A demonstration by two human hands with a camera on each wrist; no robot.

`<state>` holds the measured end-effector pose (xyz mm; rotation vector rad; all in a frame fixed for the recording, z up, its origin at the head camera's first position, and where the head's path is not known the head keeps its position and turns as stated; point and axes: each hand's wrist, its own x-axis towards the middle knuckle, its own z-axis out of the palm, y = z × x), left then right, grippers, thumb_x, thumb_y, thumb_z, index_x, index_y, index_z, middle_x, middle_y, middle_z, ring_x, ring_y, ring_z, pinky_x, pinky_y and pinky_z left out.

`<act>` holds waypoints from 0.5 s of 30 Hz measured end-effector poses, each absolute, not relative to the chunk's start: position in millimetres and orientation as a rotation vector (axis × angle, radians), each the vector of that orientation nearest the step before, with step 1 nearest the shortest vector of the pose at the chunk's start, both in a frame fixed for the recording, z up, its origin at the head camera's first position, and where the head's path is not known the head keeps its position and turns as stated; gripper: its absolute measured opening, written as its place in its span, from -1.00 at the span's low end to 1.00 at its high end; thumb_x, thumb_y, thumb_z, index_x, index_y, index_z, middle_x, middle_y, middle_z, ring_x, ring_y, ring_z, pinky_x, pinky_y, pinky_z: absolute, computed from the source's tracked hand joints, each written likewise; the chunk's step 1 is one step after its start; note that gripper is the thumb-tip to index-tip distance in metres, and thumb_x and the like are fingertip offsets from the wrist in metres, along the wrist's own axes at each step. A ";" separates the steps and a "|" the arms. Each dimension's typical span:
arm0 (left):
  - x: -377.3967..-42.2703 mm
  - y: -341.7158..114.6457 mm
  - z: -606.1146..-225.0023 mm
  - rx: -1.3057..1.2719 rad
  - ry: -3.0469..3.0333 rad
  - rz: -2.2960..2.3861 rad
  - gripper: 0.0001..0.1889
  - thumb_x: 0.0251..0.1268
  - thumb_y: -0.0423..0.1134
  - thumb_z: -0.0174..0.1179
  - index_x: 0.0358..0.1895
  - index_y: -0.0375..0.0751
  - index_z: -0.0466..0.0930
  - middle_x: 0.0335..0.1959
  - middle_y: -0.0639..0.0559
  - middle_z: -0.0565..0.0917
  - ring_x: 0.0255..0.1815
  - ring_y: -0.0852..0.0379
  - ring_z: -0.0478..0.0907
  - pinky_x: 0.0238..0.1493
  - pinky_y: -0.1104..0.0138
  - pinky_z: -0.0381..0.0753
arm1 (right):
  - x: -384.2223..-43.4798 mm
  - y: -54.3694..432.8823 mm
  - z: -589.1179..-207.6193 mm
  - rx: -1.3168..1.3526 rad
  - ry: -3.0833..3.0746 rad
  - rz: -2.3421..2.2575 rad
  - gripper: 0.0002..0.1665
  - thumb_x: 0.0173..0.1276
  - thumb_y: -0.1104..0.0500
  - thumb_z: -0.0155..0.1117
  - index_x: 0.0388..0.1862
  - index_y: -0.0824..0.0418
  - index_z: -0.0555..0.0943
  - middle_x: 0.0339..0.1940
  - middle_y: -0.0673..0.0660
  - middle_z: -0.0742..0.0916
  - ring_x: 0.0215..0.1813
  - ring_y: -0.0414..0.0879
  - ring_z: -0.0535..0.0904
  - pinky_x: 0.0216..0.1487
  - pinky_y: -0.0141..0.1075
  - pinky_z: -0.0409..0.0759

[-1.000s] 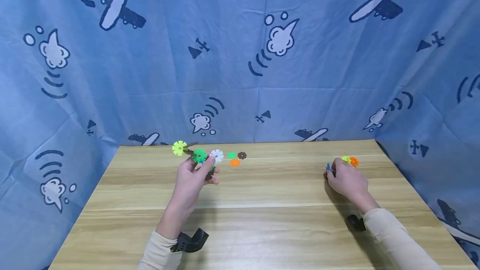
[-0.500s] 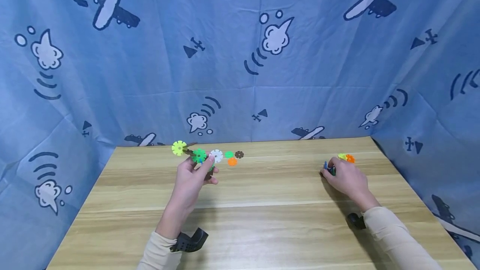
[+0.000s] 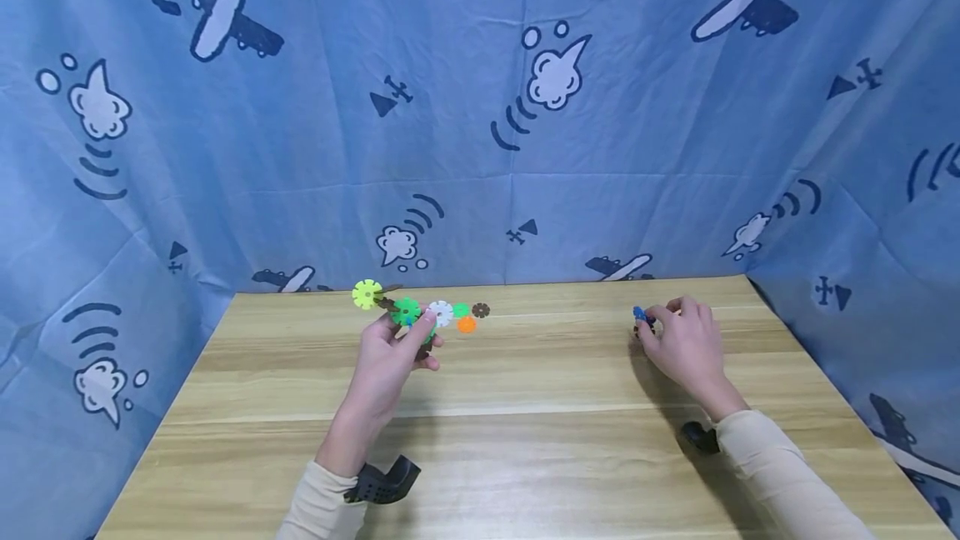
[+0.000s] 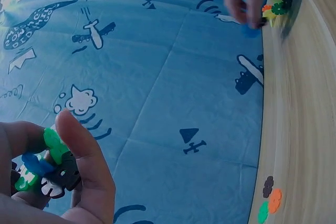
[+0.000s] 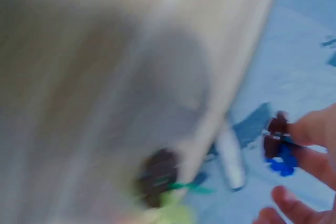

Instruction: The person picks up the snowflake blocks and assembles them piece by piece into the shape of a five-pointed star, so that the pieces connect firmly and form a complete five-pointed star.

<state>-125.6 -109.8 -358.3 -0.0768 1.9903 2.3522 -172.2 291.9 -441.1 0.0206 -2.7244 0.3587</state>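
Note:
My left hand [image 3: 378, 361] holds a cluster of joined notched discs between thumb and fingers. A yellow-green disc [image 3: 367, 294], a green disc [image 3: 406, 312] and a white disc [image 3: 441, 313] show in it, with brown ones among them. The left wrist view shows a blue disc [image 4: 37, 164] inside the cupped fingers. Over the right part of the table, my right hand [image 3: 686, 348] pinches a blue disc [image 5: 283, 160] together with a brown disc [image 5: 274, 134], raised above the tabletop. Its other fingers are spread loosely.
Past the left hand lie a loose green disc [image 4: 263, 211], an orange disc [image 3: 467, 324] and a brown disc [image 3: 481, 309]. More discs, including a green disc [image 4: 278, 8], lie beyond the right hand. A blue curtain [image 3: 450, 107] hangs behind the wooden table [image 3: 525, 457].
My right hand has risen from the table and shifted left with the blue and brown discs. The yellow and orange discs behind it are now hidden in the head view. My left hand barely moves.

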 end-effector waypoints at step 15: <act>-129.1 -97.6 -350.5 0.009 1.989 2.337 -0.86 0.49 -0.31 0.18 -0.05 -0.33 0.57 -0.35 0.01 0.58 -0.42 0.18 0.56 -0.59 0.49 0.44 | -172.2 236.5 -399.2 0.298 -2.781 0.760 -0.65 0.50 0.08 0.23 0.11 0.27 0.61 -0.30 0.18 0.74 -0.40 -0.09 0.65 -0.38 -0.21 0.62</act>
